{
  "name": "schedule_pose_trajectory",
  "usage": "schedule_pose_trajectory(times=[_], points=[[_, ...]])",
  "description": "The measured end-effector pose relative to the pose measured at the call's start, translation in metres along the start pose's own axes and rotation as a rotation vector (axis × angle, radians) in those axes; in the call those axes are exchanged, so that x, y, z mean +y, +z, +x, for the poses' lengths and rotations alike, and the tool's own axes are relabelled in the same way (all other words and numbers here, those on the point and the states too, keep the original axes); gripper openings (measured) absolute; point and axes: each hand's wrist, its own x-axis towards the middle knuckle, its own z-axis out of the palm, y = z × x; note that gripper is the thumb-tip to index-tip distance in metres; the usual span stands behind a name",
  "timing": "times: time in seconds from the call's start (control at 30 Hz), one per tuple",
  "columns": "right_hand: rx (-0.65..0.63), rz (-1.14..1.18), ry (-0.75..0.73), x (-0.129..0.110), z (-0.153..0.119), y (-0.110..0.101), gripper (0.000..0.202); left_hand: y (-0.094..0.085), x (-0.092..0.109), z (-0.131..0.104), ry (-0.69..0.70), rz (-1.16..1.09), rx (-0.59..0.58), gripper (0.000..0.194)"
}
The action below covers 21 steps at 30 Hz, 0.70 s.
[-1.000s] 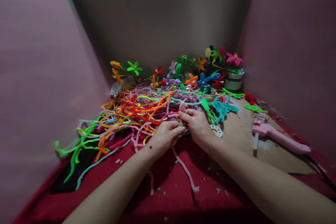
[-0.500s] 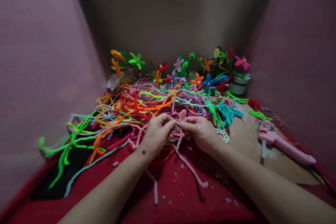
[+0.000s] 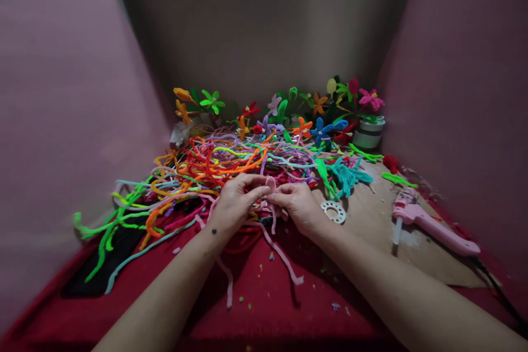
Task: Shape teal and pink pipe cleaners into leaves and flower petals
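My left hand and my right hand meet over the front of the pile, both closed on one pink pipe cleaner. Its top is bent into a small loop between my fingertips, and a short tail hangs below them. Thumb and forefinger of each hand pinch it close together; the other fingers are partly hidden. Under my hands, another pink pipe cleaner trails forward over the red cloth. Behind them spreads a heap of pipe cleaners in many colours.
To the right, a pink glue gun lies on cardboard near a white ring with holes and turquoise pipe-cleaner pieces. Several pipe-cleaner flowers and a jar stand at the back. A black flat object lies left.
The whole view has shifted slightly, with things now further left. My left fingers have moved up to the pink loop, which now sits lower and more enclosed between both hands.
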Motion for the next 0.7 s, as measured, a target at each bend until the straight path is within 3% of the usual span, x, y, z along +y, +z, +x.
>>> schedule_pose_trajectory(times=[0.13, 0.3, 0.4, 0.47, 0.7], points=[[-0.088, 0.042, 0.036, 0.0038, 0.0012, -0.0022, 0.020, -0.0019, -0.0027, 0.0044, -0.137, -0.108, -0.142, 0.023], [-0.246, 0.289, 0.140, 0.0042, 0.0001, -0.0036, 0.020, -0.0061, -0.0093, 0.0059, -0.164, -0.316, -0.200, 0.018], [-0.278, 0.298, 0.171, 0.0047, -0.0013, -0.0020, 0.022, -0.0080, -0.0095, 0.0043, -0.276, -0.423, -0.283, 0.019], [-0.263, 0.289, 0.176, 0.0063, -0.0014, -0.0013, 0.021, -0.0082, -0.0095, 0.0031, -0.310, -0.445, -0.273, 0.022], [-0.159, 0.230, 0.170, 0.0069, -0.0017, -0.0012, 0.014, -0.0058, -0.0062, 0.0007, -0.089, -0.210, -0.163, 0.020]])
